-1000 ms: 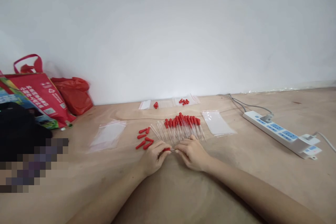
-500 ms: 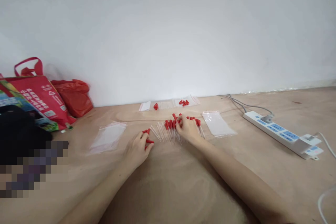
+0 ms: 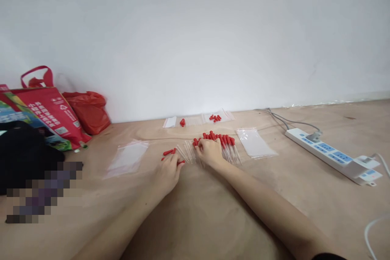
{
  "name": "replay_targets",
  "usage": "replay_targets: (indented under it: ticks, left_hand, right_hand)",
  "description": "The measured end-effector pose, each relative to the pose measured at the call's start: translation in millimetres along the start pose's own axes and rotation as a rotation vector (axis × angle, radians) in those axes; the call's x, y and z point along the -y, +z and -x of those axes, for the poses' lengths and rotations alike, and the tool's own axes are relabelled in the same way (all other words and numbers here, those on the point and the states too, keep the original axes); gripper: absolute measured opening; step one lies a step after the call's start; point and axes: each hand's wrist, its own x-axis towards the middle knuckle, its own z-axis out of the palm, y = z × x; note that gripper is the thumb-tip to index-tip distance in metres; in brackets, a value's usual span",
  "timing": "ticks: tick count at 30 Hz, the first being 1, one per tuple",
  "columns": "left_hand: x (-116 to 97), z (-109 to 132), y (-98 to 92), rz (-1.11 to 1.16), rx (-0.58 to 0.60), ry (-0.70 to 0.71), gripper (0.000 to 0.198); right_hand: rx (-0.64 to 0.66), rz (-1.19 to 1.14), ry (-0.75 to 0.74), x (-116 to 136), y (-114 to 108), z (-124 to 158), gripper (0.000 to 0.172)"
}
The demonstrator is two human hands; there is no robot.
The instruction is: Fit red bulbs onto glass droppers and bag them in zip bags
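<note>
The left hand (image 3: 170,169) curls over loose red dropper bulbs (image 3: 167,152), the right hand (image 3: 210,152) over red-bulbed droppers (image 3: 224,139); I cannot tell whether either grasps anything. Bare pipette tubes (image 3: 183,154) lie between them, likely for easy reach.

The left hand (image 3: 169,172) is bare, and so is the left forearm (image 3: 129,215), slim just behind the hand and widening away from it, with one small dark spot (image 3: 146,203) on its upper side, partway back from the hand. The right hand (image 3: 210,152) is bare too, the right forearm (image 3: 262,200) narrow next to it and broader farther back. Well behind the right hand shows a sliver of black sleeve (image 3: 329,256) with a curved edge, too little of it to tell the cloth.
</note>
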Motion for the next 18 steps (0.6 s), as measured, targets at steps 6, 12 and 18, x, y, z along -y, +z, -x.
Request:
replay_targets:
  ticks: [6,12,18]
  left_hand:
    - [0.2,5.8,22.1,0.247,-0.146,0.106,0.007]
    - [4.4,3.6,23.8,0.282,-0.184,0.109,0.011]
    - [3.3,4.5,23.0,0.270,-0.172,0.094,0.012]
  right_hand:
    - [0.089,0.042,0.032,25.1,7.4,-8.1,0.022]
    - [0.215,0.073,0.132,38.5,11.6,-19.5,0.023]
    - [0.251,0.067,0.105,49.4,14.4,-21.8,0.026]
